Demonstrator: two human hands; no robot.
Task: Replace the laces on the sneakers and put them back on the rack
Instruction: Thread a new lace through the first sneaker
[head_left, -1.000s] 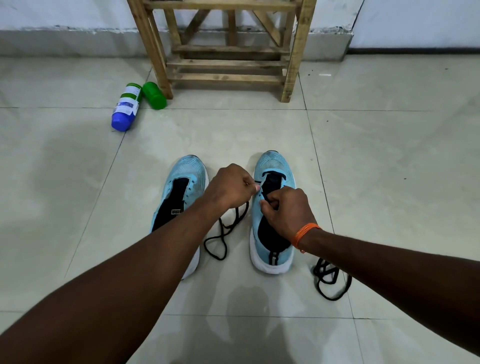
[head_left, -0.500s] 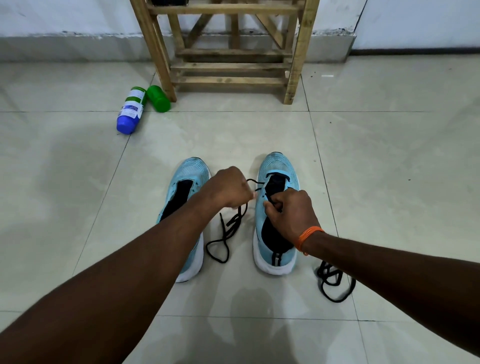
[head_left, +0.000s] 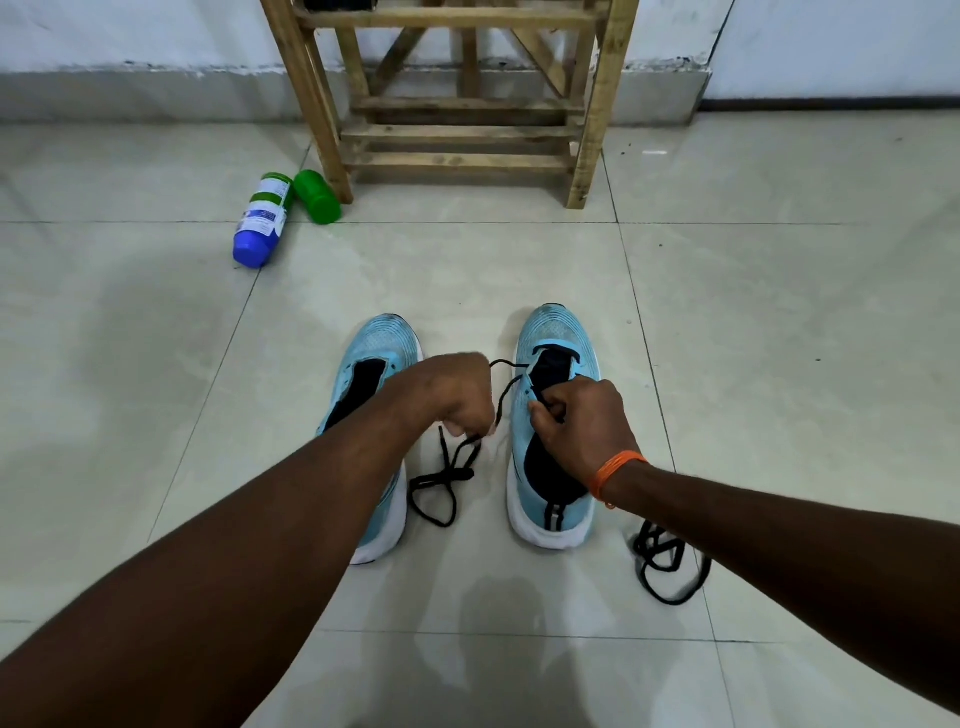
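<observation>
Two light-blue sneakers stand side by side on the tiled floor, toes pointing away from me. My left hand (head_left: 451, 395) grips a black lace (head_left: 501, 400) that runs from the front eyelets of the right sneaker (head_left: 553, 332); its loose end trails on the floor between the shoes. My right hand (head_left: 584, 423) pinches the same lace at the tongue opening of that sneaker. The left sneaker (head_left: 379, 343) has no lace and is partly hidden under my left forearm. A second black lace (head_left: 667, 564) lies bunched on the floor beside the right sneaker's heel.
A wooden shoe rack (head_left: 457, 130) stands against the wall straight ahead. A blue-and-white bottle (head_left: 260, 223) and a green container (head_left: 317, 197) lie on the floor by its left leg.
My left hand has drawn the lace leftward and toward me, away from the right sneaker, so more lace shows between hand and eyelets. My right hand stays at the tongue.
</observation>
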